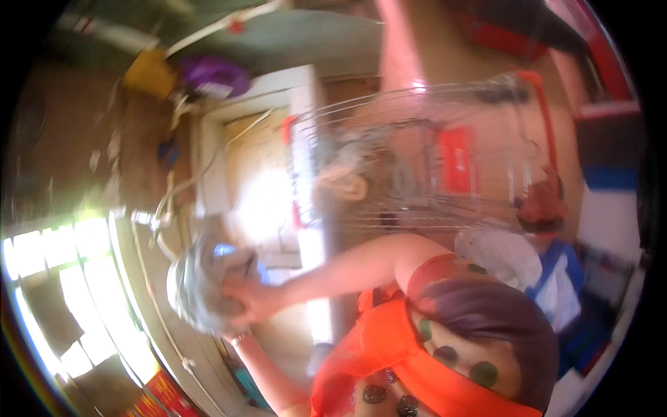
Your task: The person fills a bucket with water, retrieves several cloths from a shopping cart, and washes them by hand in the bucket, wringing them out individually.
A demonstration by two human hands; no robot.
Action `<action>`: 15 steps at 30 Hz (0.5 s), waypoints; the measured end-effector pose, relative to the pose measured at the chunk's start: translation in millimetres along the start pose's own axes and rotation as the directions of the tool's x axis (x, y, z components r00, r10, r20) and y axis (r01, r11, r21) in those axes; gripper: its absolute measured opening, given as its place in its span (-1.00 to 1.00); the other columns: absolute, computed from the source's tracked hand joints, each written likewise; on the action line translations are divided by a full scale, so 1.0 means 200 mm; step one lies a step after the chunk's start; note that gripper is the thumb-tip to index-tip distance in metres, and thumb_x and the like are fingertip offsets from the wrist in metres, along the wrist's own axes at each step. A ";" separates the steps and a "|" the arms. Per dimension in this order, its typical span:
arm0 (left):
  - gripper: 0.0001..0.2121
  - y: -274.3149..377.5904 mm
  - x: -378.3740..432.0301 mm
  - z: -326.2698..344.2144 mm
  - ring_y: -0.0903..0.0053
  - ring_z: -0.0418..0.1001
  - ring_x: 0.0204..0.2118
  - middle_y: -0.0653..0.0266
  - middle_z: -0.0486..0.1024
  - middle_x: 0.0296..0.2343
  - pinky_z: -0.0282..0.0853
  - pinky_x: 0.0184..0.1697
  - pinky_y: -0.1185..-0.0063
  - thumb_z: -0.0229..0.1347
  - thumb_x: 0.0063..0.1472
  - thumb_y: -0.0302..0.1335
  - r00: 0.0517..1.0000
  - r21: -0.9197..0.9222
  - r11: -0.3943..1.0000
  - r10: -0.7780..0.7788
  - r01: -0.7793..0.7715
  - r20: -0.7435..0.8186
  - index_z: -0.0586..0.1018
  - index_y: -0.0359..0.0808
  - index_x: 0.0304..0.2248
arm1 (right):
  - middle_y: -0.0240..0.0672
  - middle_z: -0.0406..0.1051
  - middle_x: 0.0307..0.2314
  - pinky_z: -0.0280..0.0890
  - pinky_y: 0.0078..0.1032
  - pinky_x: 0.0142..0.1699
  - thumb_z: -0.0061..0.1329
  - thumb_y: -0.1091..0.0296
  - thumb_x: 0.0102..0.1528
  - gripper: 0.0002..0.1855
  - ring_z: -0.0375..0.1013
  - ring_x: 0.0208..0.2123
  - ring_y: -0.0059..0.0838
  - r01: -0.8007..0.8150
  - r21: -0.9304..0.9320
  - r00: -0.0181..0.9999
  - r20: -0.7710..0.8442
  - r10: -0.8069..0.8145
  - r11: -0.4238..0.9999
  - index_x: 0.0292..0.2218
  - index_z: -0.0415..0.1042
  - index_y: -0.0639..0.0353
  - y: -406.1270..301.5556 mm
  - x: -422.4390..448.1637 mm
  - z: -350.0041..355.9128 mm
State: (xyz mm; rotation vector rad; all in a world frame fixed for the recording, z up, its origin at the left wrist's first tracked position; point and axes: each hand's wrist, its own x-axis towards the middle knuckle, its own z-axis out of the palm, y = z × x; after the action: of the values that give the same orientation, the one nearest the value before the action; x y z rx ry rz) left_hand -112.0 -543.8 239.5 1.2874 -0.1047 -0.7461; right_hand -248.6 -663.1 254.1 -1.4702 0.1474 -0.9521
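Both arms reach towards the left of the head view, which is blurred. My right hand (250, 302) grips the near side of a grey-white bundle (195, 292), which looks like a plastic bag; its contents cannot be made out. My left hand (235, 329), with a band at the wrist, is against the bundle's underside, its fingers mostly hidden. Beyond my right arm stands a wire shopping cart (417, 208) with red corners and a red handle. Blurred items lie in it, among them a beige one (341, 182). I wear an orange apron (365, 339) over dotted clothing.
A barred window (91, 266) is at the left, with a cable (193, 182) along the wall. A purple container (216, 75) and a yellow object (151, 75) are at the upper left. A white bag (500, 258) and a blue bag (560, 276) lie at the right.
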 end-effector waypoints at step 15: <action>-0.17 -0.56 0.32 -1.15 0.11 -0.23 0.10 -0.08 -0.30 0.05 -0.15 0.09 0.49 0.12 -0.12 -0.17 0.873 0.792 0.552 0.215 0.261 -0.438 -0.11 -0.10 0.07 | -0.05 -0.12 0.00 -0.02 -0.23 0.03 -0.08 -0.04 -0.14 -0.37 -0.10 0.04 -0.05 0.007 -0.935 0.583 0.291 0.759 0.354 -0.10 0.17 0.18 1.15 0.21 0.79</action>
State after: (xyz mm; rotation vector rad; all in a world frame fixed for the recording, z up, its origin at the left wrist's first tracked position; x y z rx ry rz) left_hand -4.6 -397.3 47.6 2.4032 -0.0203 -0.3284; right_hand -20.3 -608.1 97.5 -2.5182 0.4940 0.3634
